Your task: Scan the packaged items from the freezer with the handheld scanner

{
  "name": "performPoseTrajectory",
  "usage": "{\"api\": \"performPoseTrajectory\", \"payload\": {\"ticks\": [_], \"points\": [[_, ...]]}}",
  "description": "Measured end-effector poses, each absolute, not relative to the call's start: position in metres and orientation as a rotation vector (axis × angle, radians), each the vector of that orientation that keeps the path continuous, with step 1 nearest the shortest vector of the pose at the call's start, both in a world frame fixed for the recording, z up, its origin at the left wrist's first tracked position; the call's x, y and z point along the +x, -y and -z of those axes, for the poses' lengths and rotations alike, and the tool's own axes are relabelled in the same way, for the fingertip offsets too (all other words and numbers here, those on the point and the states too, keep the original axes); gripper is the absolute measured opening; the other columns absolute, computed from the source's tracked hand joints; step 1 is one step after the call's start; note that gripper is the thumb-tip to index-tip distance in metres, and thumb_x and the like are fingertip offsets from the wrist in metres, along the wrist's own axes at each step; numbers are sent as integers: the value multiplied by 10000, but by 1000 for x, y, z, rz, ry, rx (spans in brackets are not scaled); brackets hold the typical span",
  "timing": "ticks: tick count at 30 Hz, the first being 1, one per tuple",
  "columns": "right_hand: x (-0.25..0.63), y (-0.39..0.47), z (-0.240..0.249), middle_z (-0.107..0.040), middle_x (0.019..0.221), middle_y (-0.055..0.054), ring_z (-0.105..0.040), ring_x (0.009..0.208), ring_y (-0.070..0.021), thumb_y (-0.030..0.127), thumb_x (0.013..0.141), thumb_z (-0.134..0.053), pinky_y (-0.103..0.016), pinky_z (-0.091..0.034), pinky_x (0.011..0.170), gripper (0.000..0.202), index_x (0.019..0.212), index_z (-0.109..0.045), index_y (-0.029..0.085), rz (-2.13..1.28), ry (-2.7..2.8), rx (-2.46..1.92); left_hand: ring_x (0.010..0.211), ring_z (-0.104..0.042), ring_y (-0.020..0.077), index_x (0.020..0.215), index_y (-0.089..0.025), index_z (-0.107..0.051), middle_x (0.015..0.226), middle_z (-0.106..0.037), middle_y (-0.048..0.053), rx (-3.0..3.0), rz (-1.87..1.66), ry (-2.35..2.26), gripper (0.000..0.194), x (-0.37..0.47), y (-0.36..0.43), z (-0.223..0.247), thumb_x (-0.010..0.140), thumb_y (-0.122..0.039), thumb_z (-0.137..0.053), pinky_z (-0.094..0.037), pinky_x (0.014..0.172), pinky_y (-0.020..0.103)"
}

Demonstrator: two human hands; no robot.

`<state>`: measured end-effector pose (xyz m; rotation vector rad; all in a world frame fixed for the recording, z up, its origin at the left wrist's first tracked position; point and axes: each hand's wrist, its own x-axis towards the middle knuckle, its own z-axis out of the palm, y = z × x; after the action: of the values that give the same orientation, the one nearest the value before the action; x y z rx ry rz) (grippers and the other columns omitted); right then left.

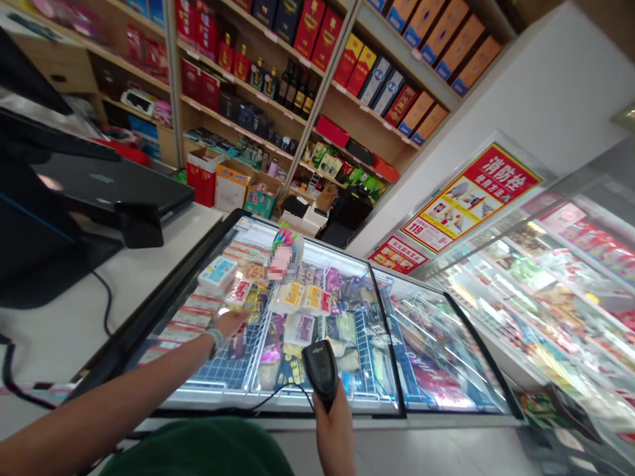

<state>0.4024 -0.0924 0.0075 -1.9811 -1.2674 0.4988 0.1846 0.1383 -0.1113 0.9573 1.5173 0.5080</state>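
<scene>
A black barcode scanner is gripped by its handle in my right hand, its head pointing up over the freezer glass. My left hand reaches over the glass just below a small clear pack with a red label; its fingers stretch to the right, and nothing shows in them. On the glass are a white tub with a blue label, clear packs with yellow labels, a pack with a purple label and a colourful bag, partly blurred out.
The chest freezer has wire baskets of packaged goods under its glass. To the left, a counter bears a black monitor and cables. Shelves of boxes and bottles stand behind. A lit display case is on the right.
</scene>
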Motion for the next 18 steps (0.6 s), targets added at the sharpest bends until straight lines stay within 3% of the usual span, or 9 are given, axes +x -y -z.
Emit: {"api": "performPoseTrajectory", "payload": {"ticks": [7,13,18], "points": [[418,108,2,-694,1099,-165,-671,1001,-279,456,881,-516,-344,-514,850,463,1186,-590,116,-402,1123,-2090,705,-616,113,940,-133,-628,843,-650,10,1151,-219,-1333,313,260,-114,117,905,-438,-567,-529,664,292],[428,122,5,-678,1154,-177,-653,1062,-281,505,900,-495,-339,-510,866,538,1246,-563,98,-381,1106,-2096,813,-640,142,1026,-134,-626,963,-661,43,1180,-101,-1311,314,296,-108,113,899,-419,-582,-546,733,332],[432,127,4,-706,1070,-174,-674,995,-286,522,890,-506,-337,-524,802,530,1205,-591,105,-360,1084,-2089,876,-642,158,1109,-142,-605,1051,-650,60,1173,-60,-1303,323,297,-109,113,906,-392,-579,-553,761,352]]}}
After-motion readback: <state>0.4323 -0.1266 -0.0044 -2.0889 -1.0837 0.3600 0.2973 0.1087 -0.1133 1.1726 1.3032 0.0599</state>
